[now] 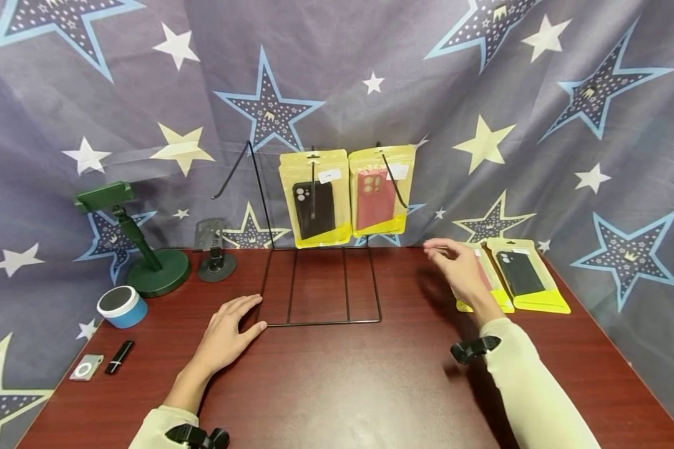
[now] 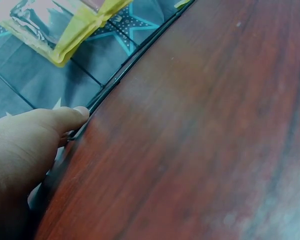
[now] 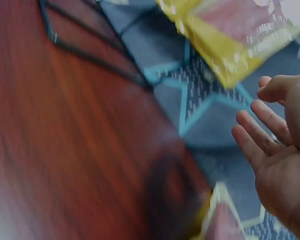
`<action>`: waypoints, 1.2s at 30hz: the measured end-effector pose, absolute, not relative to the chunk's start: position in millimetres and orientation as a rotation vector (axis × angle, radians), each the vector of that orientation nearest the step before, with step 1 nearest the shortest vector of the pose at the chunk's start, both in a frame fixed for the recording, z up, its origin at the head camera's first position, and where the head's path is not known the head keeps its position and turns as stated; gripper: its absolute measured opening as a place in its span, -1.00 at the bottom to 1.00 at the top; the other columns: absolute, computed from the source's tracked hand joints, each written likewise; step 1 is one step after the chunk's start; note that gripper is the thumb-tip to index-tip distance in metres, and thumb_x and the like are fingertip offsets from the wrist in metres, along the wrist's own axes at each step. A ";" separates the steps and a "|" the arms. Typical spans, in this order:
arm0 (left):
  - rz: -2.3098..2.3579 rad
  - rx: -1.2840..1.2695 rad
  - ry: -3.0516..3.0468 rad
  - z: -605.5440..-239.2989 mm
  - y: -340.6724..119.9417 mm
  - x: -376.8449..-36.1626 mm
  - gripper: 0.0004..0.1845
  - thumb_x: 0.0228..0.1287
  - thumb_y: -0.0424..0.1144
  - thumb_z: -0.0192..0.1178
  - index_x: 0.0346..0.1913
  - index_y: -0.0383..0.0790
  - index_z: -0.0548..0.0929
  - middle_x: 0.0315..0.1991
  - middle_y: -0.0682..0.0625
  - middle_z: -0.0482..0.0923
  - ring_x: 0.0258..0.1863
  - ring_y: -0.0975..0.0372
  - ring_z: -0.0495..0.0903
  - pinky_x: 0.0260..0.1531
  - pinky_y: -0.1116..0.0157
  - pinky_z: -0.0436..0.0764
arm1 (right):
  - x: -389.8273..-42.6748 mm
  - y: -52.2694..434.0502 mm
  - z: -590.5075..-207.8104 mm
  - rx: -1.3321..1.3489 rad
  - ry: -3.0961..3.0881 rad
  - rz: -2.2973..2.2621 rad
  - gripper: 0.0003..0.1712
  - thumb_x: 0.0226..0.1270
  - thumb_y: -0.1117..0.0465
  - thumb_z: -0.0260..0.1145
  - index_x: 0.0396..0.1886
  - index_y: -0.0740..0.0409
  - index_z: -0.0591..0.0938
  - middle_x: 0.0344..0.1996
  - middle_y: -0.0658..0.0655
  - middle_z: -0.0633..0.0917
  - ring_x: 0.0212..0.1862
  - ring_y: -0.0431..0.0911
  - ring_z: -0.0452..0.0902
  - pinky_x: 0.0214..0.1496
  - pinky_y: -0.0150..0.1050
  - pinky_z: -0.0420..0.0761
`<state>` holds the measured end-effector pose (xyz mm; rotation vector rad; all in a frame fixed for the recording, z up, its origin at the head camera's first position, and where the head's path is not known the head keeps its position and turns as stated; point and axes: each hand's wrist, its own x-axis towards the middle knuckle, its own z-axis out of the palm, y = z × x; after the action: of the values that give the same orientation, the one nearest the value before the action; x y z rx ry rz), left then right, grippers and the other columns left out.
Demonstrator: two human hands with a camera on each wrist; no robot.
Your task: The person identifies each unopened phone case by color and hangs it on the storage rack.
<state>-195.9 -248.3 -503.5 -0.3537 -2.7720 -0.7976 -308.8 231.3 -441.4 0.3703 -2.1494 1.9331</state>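
A black wire display rack (image 1: 320, 284) stands at the table's back middle. On its hooks hang two yellow packets, one with a black phone case (image 1: 314, 199), one with a red case (image 1: 377, 194) (image 3: 230, 30). My left hand (image 1: 227, 333) lies flat on the table, thumb (image 2: 65, 117) against the rack's base wire (image 2: 125, 70). My right hand (image 1: 455, 265) hovers with relaxed, empty fingers (image 3: 262, 125) above two more yellow packets lying on the table: a reddish one (image 1: 485, 284), partly hidden by the hand, and a black-case one (image 1: 525, 274).
At the left stand a green phone holder (image 1: 140, 249), a small black stand (image 1: 216, 249) and a blue-and-white round speaker (image 1: 122, 307). A small silver player (image 1: 87, 368) and a black stick (image 1: 119, 357) lie near the left edge of the red-brown table (image 1: 342, 386). A star-printed cloth (image 1: 539, 93) hangs behind.
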 end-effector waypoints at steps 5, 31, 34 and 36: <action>-0.793 -0.351 -2.777 -502.4 -247.5 -195.6 -0.37 0.39 -0.01 0.35 0.44 -0.15 0.53 0.44 -0.18 0.48 0.46 -0.14 0.35 0.23 -0.31 0.32 | -304.0 268.2 -452.4 0.237 -2.265 1.789 -0.66 0.42 0.39 0.32 0.10 0.53 0.65 -0.26 -0.32 0.79 -0.14 -0.44 0.71 -0.09 -0.58 0.61; -0.797 -0.348 -2.791 -501.4 -248.5 -197.3 -0.36 0.39 -0.01 0.34 0.45 -0.15 0.51 0.45 -0.17 0.46 0.46 -0.13 0.33 0.25 -0.29 0.30 | -302.1 349.7 -464.5 -0.177 -2.471 1.488 -0.57 0.49 0.30 0.26 0.27 0.39 0.60 -0.03 0.02 0.69 -0.21 -0.52 0.51 -0.16 -0.62 0.54; -0.800 -0.346 -2.793 -502.5 -248.5 -197.9 -0.36 0.39 -0.01 0.34 0.45 -0.15 0.51 0.45 -0.17 0.46 0.47 -0.13 0.33 0.26 -0.28 0.30 | -302.5 349.5 -464.8 -0.180 -2.497 1.492 -0.54 0.51 0.29 0.26 0.31 0.39 0.56 0.10 0.20 0.64 -0.22 -0.52 0.51 -0.18 -0.59 0.56; -0.801 -0.350 -2.787 -502.7 -248.2 -197.6 -0.36 0.39 -0.02 0.35 0.45 -0.15 0.52 0.45 -0.17 0.46 0.46 -0.13 0.33 0.25 -0.29 0.30 | -302.5 349.5 -465.3 -0.175 -2.508 1.500 -0.52 0.51 0.29 0.26 0.34 0.40 0.54 0.18 0.32 0.61 -0.25 -0.53 0.52 -0.18 -0.58 0.58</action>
<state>-197.6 -248.2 -502.7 -0.3504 -2.7871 -0.8012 -302.5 349.5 -465.3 -0.1752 -2.5083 1.5004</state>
